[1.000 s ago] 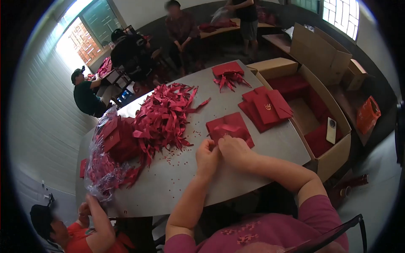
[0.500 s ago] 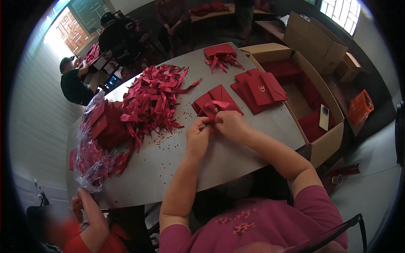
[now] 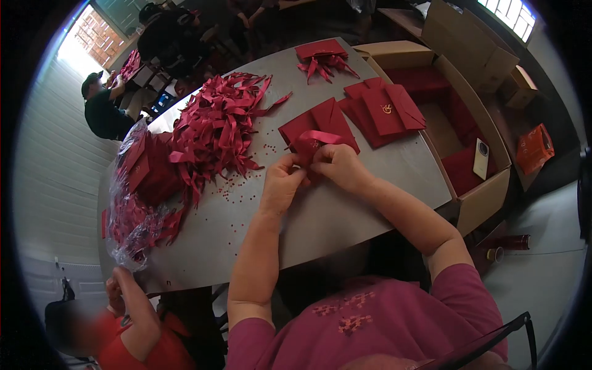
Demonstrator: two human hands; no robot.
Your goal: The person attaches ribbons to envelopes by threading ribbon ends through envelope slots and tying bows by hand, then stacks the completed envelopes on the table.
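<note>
In front of me on the table lies a red paper bag [image 3: 337,121] with a folded flap. A shiny red ribbon [image 3: 324,136] loops over its near end. My left hand [image 3: 283,184] is closed in a pinch at the bag's near edge, on the left. Close beside it, my right hand [image 3: 343,168] has its fingers bent and pressed on the ribbon. Exactly what sits between the left fingertips is hidden. To the right rests a small stack of red bags [image 3: 388,111], the top one with a gold emblem.
A big heap of red ribbons [image 3: 219,123] and plastic-wrapped bags [image 3: 148,172] fill the table's left. Small red dots [image 3: 237,188] are scattered nearby. An open carton [image 3: 487,139] with a phone [image 3: 480,159] stands right. Another person's arm [image 3: 132,308] is at the lower left.
The camera view has tilted, so the table appears higher. Both hands stay together at the bag's near edge, with only slight shifts of the fingers.
</note>
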